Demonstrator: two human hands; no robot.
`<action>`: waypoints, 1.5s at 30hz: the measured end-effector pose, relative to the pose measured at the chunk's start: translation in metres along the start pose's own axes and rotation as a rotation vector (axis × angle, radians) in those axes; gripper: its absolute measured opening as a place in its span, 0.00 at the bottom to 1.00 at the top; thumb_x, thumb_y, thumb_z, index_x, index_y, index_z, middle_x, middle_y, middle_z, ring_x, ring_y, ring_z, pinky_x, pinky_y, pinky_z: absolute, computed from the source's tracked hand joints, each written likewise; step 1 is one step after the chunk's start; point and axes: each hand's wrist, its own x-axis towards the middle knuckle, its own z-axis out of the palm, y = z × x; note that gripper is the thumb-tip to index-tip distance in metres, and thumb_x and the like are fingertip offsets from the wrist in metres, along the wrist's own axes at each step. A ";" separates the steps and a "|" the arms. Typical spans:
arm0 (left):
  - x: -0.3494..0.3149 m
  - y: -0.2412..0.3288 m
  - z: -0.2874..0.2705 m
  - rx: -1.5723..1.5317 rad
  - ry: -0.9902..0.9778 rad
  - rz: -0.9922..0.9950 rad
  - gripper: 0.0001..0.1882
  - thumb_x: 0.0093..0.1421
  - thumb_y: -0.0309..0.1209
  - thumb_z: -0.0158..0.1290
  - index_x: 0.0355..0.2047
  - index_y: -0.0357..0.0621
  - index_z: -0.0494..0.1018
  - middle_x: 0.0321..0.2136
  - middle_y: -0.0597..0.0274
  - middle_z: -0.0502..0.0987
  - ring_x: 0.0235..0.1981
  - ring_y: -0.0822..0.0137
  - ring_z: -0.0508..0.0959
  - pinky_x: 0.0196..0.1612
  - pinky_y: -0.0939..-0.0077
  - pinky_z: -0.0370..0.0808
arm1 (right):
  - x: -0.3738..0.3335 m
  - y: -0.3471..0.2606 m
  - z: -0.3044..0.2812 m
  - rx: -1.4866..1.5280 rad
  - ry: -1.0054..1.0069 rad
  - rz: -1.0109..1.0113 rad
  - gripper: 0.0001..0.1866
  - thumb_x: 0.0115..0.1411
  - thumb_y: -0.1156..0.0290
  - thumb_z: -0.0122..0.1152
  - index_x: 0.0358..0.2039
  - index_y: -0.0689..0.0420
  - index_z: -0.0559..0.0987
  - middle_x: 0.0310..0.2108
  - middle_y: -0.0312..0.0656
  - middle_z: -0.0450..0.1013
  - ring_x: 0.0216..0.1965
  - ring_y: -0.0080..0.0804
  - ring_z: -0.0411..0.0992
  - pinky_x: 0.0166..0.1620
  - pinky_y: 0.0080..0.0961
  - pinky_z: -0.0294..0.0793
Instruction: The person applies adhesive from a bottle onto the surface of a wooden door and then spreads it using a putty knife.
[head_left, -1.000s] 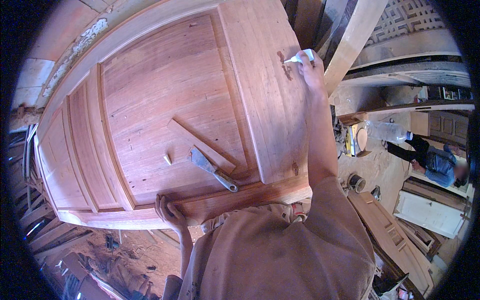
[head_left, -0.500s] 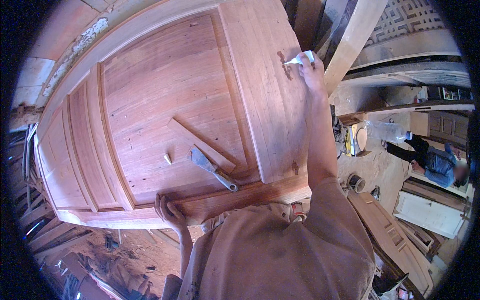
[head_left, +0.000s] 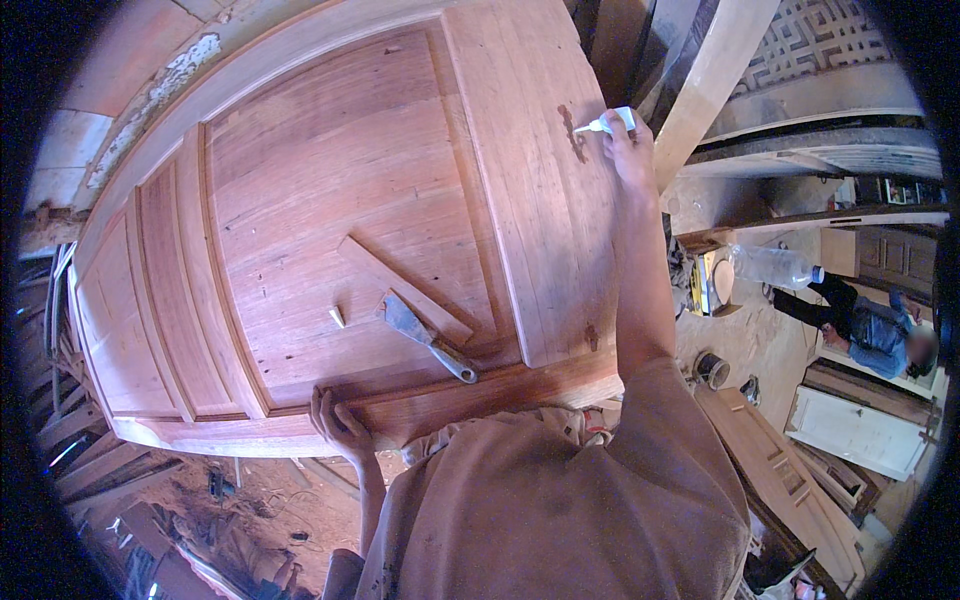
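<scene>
My right hand [head_left: 630, 155] grips a small white glue bottle [head_left: 618, 121], its thin nozzle pointing left at a dark wet patch [head_left: 572, 134] on the wide end rail of a wooden panel door [head_left: 520, 190]. On the near edge of the door rests my left hand [head_left: 337, 422], fingers loosely spread and holding nothing. A putty knife [head_left: 425, 335] with a worn blade lies on the door's large panel. Beside it are a flat wooden strip [head_left: 390, 285] and a small pale wood chip [head_left: 337, 317]. Another dark patch [head_left: 592, 336] marks the rail nearer me.
A wooden beam [head_left: 715, 85] slants up just beyond my right hand. Off to the right stand a clear plastic bottle [head_left: 770, 265], a round can [head_left: 711, 369] and leaning door panels [head_left: 780, 460]. Another person [head_left: 880, 325] is farther right. Stacked timber [head_left: 70, 400] lies at the left.
My right hand has shifted slightly right with the glue bottle, drawing the nozzle away from the dark patch's middle to its right edge. My left hand stays put.
</scene>
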 end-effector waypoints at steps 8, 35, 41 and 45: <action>0.001 0.002 -0.001 0.000 0.004 0.019 0.19 0.68 0.38 0.42 0.45 0.34 0.72 0.52 0.42 0.72 0.52 0.42 0.70 0.56 0.47 0.64 | 0.005 0.002 -0.004 -0.038 -0.033 -0.029 0.10 0.64 0.63 0.57 0.32 0.56 0.74 0.17 0.28 0.63 0.14 0.13 0.57 0.17 0.14 0.54; 0.001 0.001 -0.001 -0.021 -0.003 -0.002 0.18 0.68 0.37 0.43 0.45 0.35 0.73 0.52 0.44 0.72 0.53 0.43 0.70 0.57 0.48 0.63 | -0.006 0.006 -0.010 -0.051 -0.035 -0.040 0.10 0.65 0.64 0.56 0.32 0.57 0.75 0.16 0.28 0.63 0.14 0.13 0.57 0.16 0.15 0.53; 0.002 0.004 -0.003 -0.023 -0.002 -0.002 0.18 0.67 0.37 0.43 0.45 0.35 0.73 0.53 0.44 0.72 0.53 0.44 0.69 0.58 0.49 0.62 | -0.009 0.007 -0.012 -0.066 -0.026 -0.040 0.10 0.65 0.65 0.56 0.31 0.57 0.75 0.16 0.29 0.63 0.14 0.13 0.57 0.17 0.15 0.54; 0.000 0.000 -0.001 -0.023 0.002 -0.012 0.17 0.68 0.37 0.43 0.45 0.36 0.73 0.53 0.45 0.72 0.53 0.44 0.70 0.58 0.49 0.62 | -0.006 0.009 -0.013 -0.032 -0.052 -0.034 0.08 0.64 0.65 0.57 0.33 0.56 0.75 0.21 0.27 0.65 0.17 0.10 0.55 0.18 0.13 0.50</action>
